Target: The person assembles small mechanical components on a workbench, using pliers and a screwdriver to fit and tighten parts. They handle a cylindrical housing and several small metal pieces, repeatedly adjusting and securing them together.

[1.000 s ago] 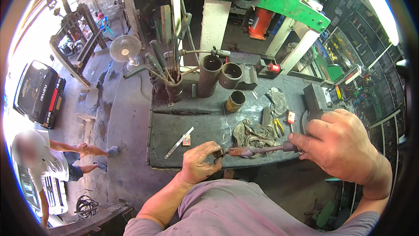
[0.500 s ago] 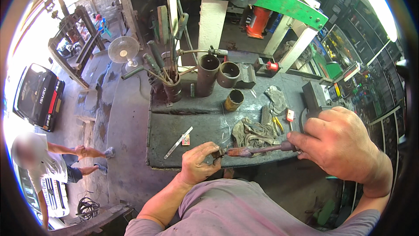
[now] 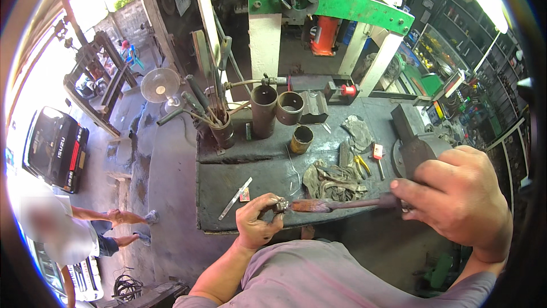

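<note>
Between the thumb and fingers of my left hand point(image 3: 256, 221) is a small metal part point(image 3: 280, 205), dark with shiny spots. My right hand point(image 3: 462, 201) grips the dark handle of a long-shafted tool that looks like a soldering iron point(image 3: 312, 205), its thick head reddish brown. The tool lies nearly level in front of my chest, its head pointing left at the part. Whether the tip touches the part or sits just beside it, I cannot tell. Both hands are above the near edge of the dark workbench point(image 3: 228, 174).
A crumpled rag point(image 3: 330, 181), yellow-handled pliers point(image 3: 360, 165) and a metal ruler point(image 3: 235, 198) lie on the bench. Farther back stand metal cylinders point(image 3: 264, 115) and a can of tools point(image 3: 223, 134). Behind is a green press frame point(image 3: 342, 6). Another person point(image 3: 71, 228) is at the left.
My left hand has turned the metal part, so a shinier side shows. The tool's head still points at it from the right. The whole view has shifted slightly.
</note>
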The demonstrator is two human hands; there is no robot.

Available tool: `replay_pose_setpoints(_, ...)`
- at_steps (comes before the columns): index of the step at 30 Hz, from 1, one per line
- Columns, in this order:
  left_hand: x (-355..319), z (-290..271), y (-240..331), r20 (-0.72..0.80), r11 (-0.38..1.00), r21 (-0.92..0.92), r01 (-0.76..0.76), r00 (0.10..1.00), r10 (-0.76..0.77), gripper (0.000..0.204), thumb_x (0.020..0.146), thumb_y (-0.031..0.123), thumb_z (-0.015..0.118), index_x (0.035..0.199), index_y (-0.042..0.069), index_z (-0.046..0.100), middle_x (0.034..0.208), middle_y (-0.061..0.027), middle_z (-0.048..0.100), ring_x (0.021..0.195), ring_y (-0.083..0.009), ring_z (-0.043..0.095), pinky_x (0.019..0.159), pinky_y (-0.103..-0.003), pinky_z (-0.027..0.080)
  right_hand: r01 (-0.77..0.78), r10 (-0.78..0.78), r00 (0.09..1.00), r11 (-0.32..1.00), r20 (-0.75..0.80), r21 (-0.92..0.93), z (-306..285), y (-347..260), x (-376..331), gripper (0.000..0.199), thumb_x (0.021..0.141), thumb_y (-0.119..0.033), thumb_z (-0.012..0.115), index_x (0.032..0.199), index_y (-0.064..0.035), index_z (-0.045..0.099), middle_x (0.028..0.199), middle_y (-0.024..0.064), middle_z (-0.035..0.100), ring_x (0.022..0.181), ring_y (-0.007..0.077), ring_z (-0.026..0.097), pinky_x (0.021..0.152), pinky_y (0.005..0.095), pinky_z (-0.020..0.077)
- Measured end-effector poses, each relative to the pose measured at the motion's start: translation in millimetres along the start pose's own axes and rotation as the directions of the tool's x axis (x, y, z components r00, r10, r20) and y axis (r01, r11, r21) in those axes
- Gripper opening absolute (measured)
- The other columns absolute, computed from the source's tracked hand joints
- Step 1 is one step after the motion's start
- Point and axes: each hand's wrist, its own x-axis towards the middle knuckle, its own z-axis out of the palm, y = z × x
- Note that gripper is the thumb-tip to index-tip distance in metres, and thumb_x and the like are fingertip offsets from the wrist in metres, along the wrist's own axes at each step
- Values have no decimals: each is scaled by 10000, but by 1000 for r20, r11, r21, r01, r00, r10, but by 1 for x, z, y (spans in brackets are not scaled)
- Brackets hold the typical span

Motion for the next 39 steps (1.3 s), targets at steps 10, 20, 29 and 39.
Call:
replay_pose_setpoints(10,-2,7,-5,-13,950,-302,83,996,-91,442,810,-210,755,1219,-68,671,1219,-200,777,1076,-221,778,923,-333,647,-110,114,993,989,-28,101,27,14,-38,514,657,-386,912,1096,-127,845,861,-2,679,707,231,653,625,411,481)
replay_pose_setpoints(20,-2,11,-7,2,932,-316,178,982,-187,415,858,-194,736,1252,-80,671,1239,-197,762,1106,-224,760,969,-349,634,-173,185,981,971,-59,164,52,31,-49,548,592,-321,963,1089,-126,838,876,12,697,744,254,685,656,429,507)
replay_pose_setpoints(29,4,10,-6,-38,963,-246,107,992,-119,482,842,-240,732,1283,-52,674,1272,-204,742,1146,-238,760,993,-354,638,-325,372,922,895,-108,304,113,51,-56,511,670,-254,977,1137,-105,833,871,57,695,770,309,681,712,456,544)
replay_pose_setpoints(39,-5,5,-9,-101,937,-270,222,961,-257,410,897,-202,716,1285,-81,669,1208,-154,749,1085,-197,748,980,-344,622,-266,529,593,-582,606,768,285,15,-18,266,1083,-195,737,1215,35,727,875,18,658,629,97,560,543,254,462)
